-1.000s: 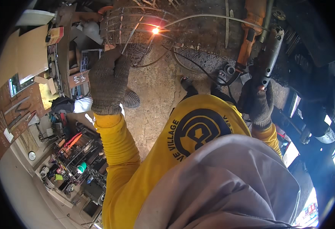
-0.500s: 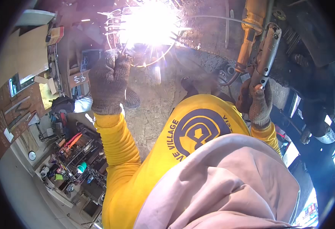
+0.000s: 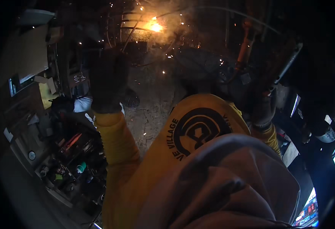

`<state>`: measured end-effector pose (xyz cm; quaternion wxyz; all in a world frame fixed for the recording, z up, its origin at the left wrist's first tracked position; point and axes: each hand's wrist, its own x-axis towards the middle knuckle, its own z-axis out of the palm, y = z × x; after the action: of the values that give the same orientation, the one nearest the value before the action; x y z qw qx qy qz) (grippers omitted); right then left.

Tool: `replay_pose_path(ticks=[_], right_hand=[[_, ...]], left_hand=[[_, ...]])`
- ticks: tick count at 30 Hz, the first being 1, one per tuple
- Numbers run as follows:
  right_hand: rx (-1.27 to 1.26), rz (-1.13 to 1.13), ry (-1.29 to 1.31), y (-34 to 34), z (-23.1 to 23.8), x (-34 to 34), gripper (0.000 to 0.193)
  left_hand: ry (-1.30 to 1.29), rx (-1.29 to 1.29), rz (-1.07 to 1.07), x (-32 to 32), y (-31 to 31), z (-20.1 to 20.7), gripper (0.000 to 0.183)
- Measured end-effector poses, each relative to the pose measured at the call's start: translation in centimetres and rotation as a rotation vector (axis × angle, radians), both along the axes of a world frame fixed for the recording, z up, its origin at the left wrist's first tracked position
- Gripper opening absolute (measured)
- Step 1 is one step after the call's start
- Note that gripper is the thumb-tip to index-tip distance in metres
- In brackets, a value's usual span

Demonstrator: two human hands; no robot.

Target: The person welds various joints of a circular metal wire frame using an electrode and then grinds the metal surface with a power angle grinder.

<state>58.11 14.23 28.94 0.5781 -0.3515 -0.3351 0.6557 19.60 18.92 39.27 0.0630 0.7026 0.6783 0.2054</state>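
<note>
The picture is dark, lit mainly by an orange glow and flying sparks around a frame of thin metal rods (image 3: 134, 28). My left hand (image 3: 108, 78), in a dark knit glove, is closed at the frame's near left side, its fingertips deep in shadow where a slanting rod meets them. In my gloved right hand (image 3: 264, 108) is a tube-shaped welding electrode holder (image 3: 287, 63). From its far end a long, thin welding rod (image 3: 221, 8) curves left toward the glowing spot on the frame.
An orange-handled tool (image 3: 244, 47) with a cable lies left of the electrode holder. Under the frame is a worn, cracked surface (image 3: 148, 110). Cluttered shelves with a green cup (image 3: 81, 167) stand at lower left; cardboard sheets (image 3: 32, 53) lean at far left.
The blinding white arc has gone out, leaving a small orange glow with scattered sparks and smoke. The whole view has darkened. Both hands stay nearly in place.
</note>
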Motion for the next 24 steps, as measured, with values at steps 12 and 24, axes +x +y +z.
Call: replay_pose_path(ticks=[12, 24], right_hand=[[-0.025, -0.127, -0.306, 0.1, 1.0, 1.4, 0.056], [0.212, -0.514, -0.436, 0.1, 5.5, 2.7, 0.050]], left_hand=[[-0.041, -0.024, 0.028, 1.2, 0.1, 1.1, 0.022], [0.067, -0.102, -0.044, 0.6, 0.6, 3.3, 0.021]])
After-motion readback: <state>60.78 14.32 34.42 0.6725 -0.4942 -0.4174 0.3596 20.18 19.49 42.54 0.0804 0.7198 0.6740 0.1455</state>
